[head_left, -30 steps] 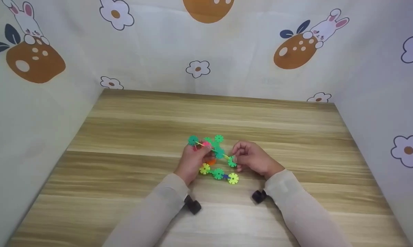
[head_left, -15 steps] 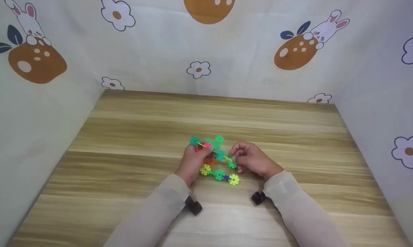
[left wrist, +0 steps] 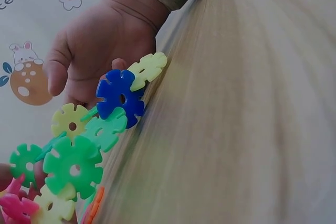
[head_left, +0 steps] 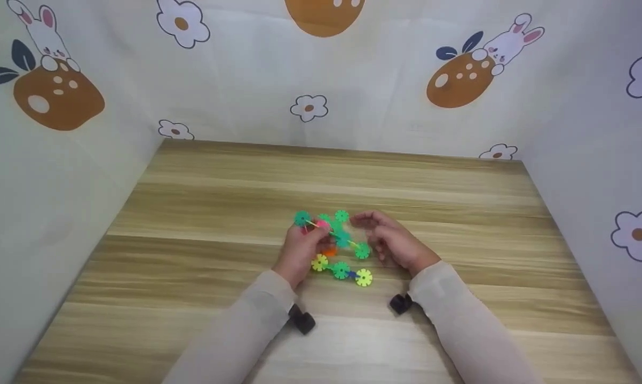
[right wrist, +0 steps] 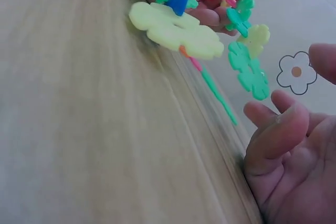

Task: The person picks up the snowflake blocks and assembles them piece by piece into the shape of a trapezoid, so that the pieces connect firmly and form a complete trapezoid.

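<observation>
My left hand (head_left: 298, 249) grips a built-up chain of notched plastic snowflake discs, with the thumb over a pink disc (head_left: 323, 225). One arm slants to the right and ends in a green disc (head_left: 362, 250). Nearer me runs another row, finishing in a yellow disc (head_left: 363, 277) beside a blue disc (left wrist: 119, 97). Just right of the chain is my right hand (head_left: 401, 245), its fingers loosely bent with nothing between them. In the right wrist view, its fingertips (right wrist: 260, 113) sit below the green end disc, apart from it.
The wood-grain table (head_left: 192, 288) stretches around both hands. Patterned cloth walls (head_left: 235, 90) with rabbits and flowers enclose its back and sides. A small black camera (head_left: 302, 321) is strapped at the left wrist, and another black camera (head_left: 401, 304) at the right.
My right hand has let go of the green end disc and drawn slightly away, its fingers spreading. The left hand keeps its hold with hardly any movement.
</observation>
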`<action>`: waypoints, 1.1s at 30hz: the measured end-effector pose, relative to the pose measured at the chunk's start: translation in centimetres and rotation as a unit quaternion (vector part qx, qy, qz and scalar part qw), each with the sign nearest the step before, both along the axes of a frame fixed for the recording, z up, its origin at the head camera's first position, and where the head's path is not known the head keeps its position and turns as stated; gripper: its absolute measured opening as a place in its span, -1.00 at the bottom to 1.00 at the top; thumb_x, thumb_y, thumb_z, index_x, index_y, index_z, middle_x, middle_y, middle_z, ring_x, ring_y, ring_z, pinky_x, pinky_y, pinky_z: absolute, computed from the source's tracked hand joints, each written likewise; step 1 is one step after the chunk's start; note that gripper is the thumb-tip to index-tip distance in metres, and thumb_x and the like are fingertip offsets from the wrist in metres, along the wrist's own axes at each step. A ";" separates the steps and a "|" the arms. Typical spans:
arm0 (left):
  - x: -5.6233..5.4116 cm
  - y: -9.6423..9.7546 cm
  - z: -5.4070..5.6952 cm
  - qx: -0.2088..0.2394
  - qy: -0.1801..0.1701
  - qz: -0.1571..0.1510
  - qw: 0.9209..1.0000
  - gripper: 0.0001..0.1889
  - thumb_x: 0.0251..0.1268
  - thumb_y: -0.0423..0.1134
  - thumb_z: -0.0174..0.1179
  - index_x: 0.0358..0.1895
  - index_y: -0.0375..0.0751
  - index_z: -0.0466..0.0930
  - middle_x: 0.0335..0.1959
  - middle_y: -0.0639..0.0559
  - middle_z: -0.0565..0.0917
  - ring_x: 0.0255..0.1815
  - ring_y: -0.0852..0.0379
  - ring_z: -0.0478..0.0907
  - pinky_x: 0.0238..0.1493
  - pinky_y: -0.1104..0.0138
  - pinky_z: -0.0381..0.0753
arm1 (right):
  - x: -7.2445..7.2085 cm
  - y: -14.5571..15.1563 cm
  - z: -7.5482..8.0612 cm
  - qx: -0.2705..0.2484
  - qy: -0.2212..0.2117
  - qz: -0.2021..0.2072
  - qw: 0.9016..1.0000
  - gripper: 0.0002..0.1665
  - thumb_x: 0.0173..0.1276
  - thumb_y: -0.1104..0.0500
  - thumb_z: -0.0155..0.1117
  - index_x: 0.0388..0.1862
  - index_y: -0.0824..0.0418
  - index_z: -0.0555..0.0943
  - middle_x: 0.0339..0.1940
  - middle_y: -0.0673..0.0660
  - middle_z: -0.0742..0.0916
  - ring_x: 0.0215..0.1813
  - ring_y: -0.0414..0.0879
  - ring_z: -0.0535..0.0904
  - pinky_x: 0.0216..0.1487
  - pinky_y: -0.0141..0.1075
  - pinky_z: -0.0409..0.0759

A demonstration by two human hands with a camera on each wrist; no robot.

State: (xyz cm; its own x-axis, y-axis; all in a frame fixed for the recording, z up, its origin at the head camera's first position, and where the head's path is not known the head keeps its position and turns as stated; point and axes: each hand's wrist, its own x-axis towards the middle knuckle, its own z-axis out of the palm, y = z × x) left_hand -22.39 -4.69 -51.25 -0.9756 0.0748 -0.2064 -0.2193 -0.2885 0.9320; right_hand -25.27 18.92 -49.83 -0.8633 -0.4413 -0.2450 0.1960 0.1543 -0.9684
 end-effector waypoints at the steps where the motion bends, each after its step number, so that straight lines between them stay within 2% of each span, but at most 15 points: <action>1: 0.0 0.0 0.1 0.000 -0.002 -0.001 1.000 -0.82 0.52 -0.32 0.21 -0.02 -0.24 0.40 -0.15 -0.12 0.66 -0.15 0.00 0.74 0.08 0.16 0.78 | -0.1 0.0 0.1 0.001 -0.001 0.006 1.000 -0.34 0.40 0.24 -0.03 0.50 0.05 0.45 0.54 0.07 0.52 -0.60 -0.13 0.32 -0.66 -0.35 0.31; 7: 0.0 0.1 0.1 -0.001 -0.002 -0.006 1.000 -0.83 0.52 -0.31 0.20 0.00 -0.25 0.43 -0.14 -0.11 0.67 -0.14 0.01 0.74 0.08 0.16 0.78 | -0.9 0.1 0.4 0.021 0.014 0.050 0.998 -0.35 0.55 0.10 -0.04 0.60 0.03 0.37 0.61 0.08 0.46 -0.60 -0.14 0.33 -0.59 -0.36 0.42; 8: 0.0 0.1 0.1 -0.001 -0.001 -0.007 1.000 -0.83 0.52 -0.31 0.20 0.00 -0.25 0.43 -0.14 -0.11 0.67 -0.14 0.01 0.74 0.08 0.16 0.77 | -1.0 0.1 0.4 0.026 0.014 0.055 0.998 -0.36 0.57 0.08 -0.04 0.61 0.01 0.37 0.51 0.11 0.54 -0.60 -0.13 0.33 -0.58 -0.35 0.44; 11: 0.0 0.1 0.1 -0.002 0.003 -0.007 1.000 -0.83 0.52 -0.32 0.20 0.00 -0.25 0.43 -0.14 -0.11 0.67 -0.14 0.01 0.74 0.07 0.16 0.78 | -1.2 0.2 0.4 0.038 0.016 0.070 0.997 -0.37 0.62 0.05 -0.07 0.63 -0.01 0.35 0.43 0.07 0.59 -0.59 -0.12 0.33 -0.57 -0.33 0.47; 13: 0.0 0.0 0.0 -0.001 0.006 -0.007 1.000 -0.83 0.52 -0.32 0.20 0.00 -0.25 0.43 -0.14 -0.11 0.67 -0.15 0.00 0.74 0.07 0.16 0.78 | -1.3 0.1 0.4 0.052 0.020 0.074 0.996 -0.39 0.65 0.03 -0.09 0.63 -0.03 0.36 0.08 0.10 0.68 -0.60 -0.11 0.33 -0.57 -0.33 0.48; 14: 0.0 0.0 0.0 -0.001 0.007 -0.007 1.000 -0.83 0.51 -0.31 0.20 0.00 -0.25 0.43 -0.14 -0.11 0.67 -0.15 0.00 0.74 0.06 0.17 0.78 | -1.2 0.0 0.5 0.058 0.024 0.072 0.995 -0.40 0.66 0.03 -0.10 0.63 -0.02 0.37 0.02 0.06 0.68 -0.61 -0.11 0.33 -0.58 -0.32 0.48; 18: 0.0 -0.2 -0.2 0.004 0.012 -0.006 1.000 -0.80 0.51 -0.30 0.21 0.02 -0.27 0.41 -0.14 -0.13 0.66 -0.16 0.00 0.74 0.06 0.16 0.78 | -1.0 -0.3 0.5 0.073 0.029 0.043 0.996 -0.44 0.69 0.06 -0.15 0.58 0.03 0.42 -0.05 0.06 0.69 -0.62 -0.13 0.30 -0.58 -0.33 0.47; 20: 0.0 -0.3 -0.2 0.006 0.010 -0.001 1.000 -0.78 0.51 -0.30 0.21 0.03 -0.27 0.40 -0.14 -0.13 0.66 -0.15 0.00 0.74 0.06 0.16 0.78 | -0.8 -0.4 0.5 0.074 0.032 0.020 0.997 -0.46 0.70 0.10 -0.16 0.54 0.10 0.45 0.23 0.08 0.69 -0.62 -0.15 0.29 -0.57 -0.34 0.48; 21: 0.0 -0.3 -0.2 0.007 0.009 0.003 1.000 -0.77 0.51 -0.29 0.22 0.04 -0.27 0.39 -0.13 -0.13 0.66 -0.15 -0.01 0.74 0.07 0.17 0.78 | -0.7 -0.4 0.5 0.074 0.033 0.008 0.997 -0.48 0.70 0.12 -0.17 0.51 0.13 0.47 0.25 0.14 0.69 -0.62 -0.16 0.28 -0.56 -0.35 0.49; 22: 0.1 -0.3 -0.2 0.007 0.008 0.006 1.000 -0.77 0.51 -0.29 0.22 0.04 -0.27 0.39 -0.13 -0.14 0.65 -0.14 -0.01 0.74 0.07 0.17 0.78 | -0.6 -0.4 0.5 0.074 0.036 -0.003 0.997 -0.49 0.69 0.14 -0.17 0.49 0.16 0.48 0.38 0.13 0.65 -0.62 -0.17 0.27 -0.56 -0.35 0.50; 23: 0.1 -0.3 -0.2 0.008 0.007 0.010 1.000 -0.76 0.51 -0.29 0.22 0.05 -0.27 0.39 -0.12 -0.14 0.65 -0.13 -0.01 0.74 0.07 0.17 0.78 | -0.6 -0.4 0.5 0.076 0.039 -0.013 0.996 -0.50 0.69 0.15 -0.16 0.47 0.18 0.50 0.39 0.18 0.64 -0.62 -0.17 0.26 -0.56 -0.35 0.51; 28: 0.1 -0.2 -0.1 0.006 0.005 0.023 1.000 -0.75 0.51 -0.30 0.24 0.06 -0.27 0.41 -0.13 -0.14 0.68 -0.13 -0.01 0.73 0.07 0.18 0.78 | -0.7 -0.1 0.0 0.091 0.046 -0.058 0.993 -0.62 0.65 0.19 0.04 0.32 0.22 0.58 0.24 0.23 0.71 -0.52 -0.13 0.39 -0.56 -0.33 0.54; 31: 0.1 -0.1 -0.1 0.010 0.004 0.029 1.000 -0.76 0.51 -0.31 0.24 0.06 -0.29 0.42 -0.15 -0.14 0.69 -0.14 0.00 0.73 0.06 0.19 0.78 | -0.9 0.0 -0.2 0.103 0.058 -0.068 0.991 -0.65 0.56 0.25 0.19 0.26 0.23 0.63 0.13 0.19 0.74 -0.40 -0.11 0.47 -0.52 -0.35 0.55; 33: 0.0 0.0 0.0 0.013 0.003 0.031 0.999 -0.77 0.51 -0.32 0.23 0.06 -0.28 0.42 -0.15 -0.16 0.70 -0.14 -0.01 0.73 0.06 0.19 0.78 | -0.9 0.1 -0.3 0.115 0.067 -0.064 0.989 -0.62 0.49 0.30 0.25 0.25 0.25 0.65 -0.01 0.18 0.74 -0.40 -0.11 0.49 -0.51 -0.35 0.56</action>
State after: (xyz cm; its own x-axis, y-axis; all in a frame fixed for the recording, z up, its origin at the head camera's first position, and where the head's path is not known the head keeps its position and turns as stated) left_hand -22.39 -4.73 -51.24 -0.9796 0.0191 -0.2000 -0.1952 -0.3259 0.9250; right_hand -26.15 19.00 -50.10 -0.9401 -0.2720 -0.2052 0.1001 0.3553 -0.9294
